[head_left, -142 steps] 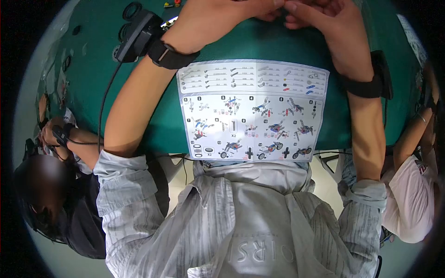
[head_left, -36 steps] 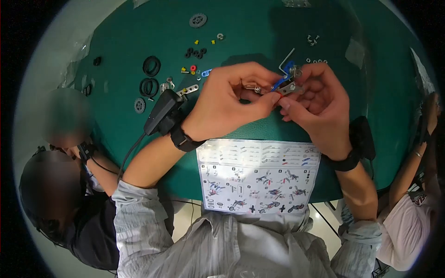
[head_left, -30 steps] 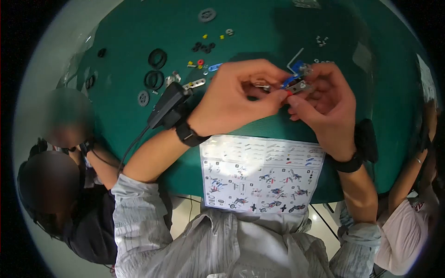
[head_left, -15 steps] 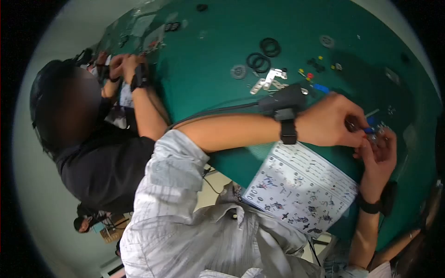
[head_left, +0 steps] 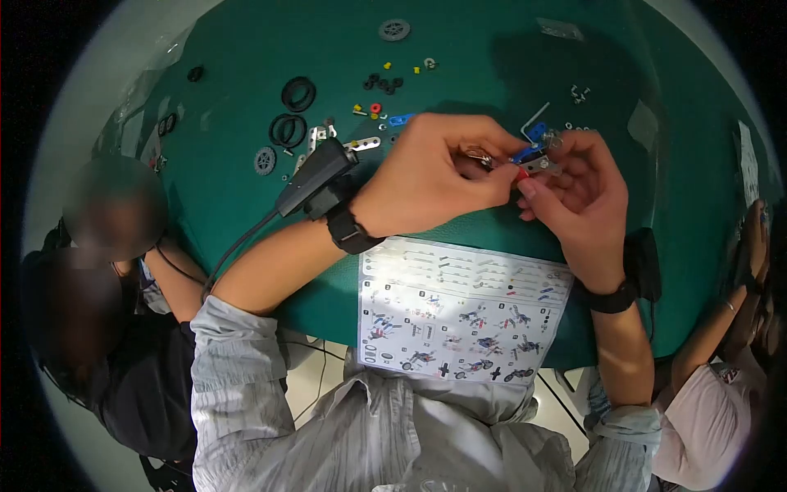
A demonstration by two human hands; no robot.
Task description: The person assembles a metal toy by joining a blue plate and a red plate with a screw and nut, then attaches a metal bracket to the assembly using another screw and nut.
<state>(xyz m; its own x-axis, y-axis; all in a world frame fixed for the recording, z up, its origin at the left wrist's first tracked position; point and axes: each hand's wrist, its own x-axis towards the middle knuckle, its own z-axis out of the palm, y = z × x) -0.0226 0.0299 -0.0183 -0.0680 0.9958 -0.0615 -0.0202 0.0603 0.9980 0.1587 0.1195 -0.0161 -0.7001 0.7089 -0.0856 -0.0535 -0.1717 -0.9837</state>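
My left hand (head_left: pixel 434 176) and my right hand (head_left: pixel 589 201) meet over the green table, fingers pinched round a small assembly of blue and silver metal pieces (head_left: pixel 541 164). A bit of red shows between the fingertips, and the fingers hide part of the assembly. Just beyond my hands lies an L-shaped hex key (head_left: pixel 537 120). A blue perforated strip (head_left: pixel 401 120) rests by my left knuckles. Below my wrists is a printed instruction sheet (head_left: pixel 463 271) with pictures of model vehicles.
Black rubber rings (head_left: pixel 298 94), grey toothed discs (head_left: pixel 394 30), silver metal strips (head_left: pixel 365 143) and small black parts (head_left: pixel 383 83) lie to the left and beyond. Screws (head_left: pixel 580 94) sit farther right. A person in black sits at left, another in pink at right.
The view has swung rightward and levelled, so table and sheet appear farther left. Both hands still hold the small assembly together.
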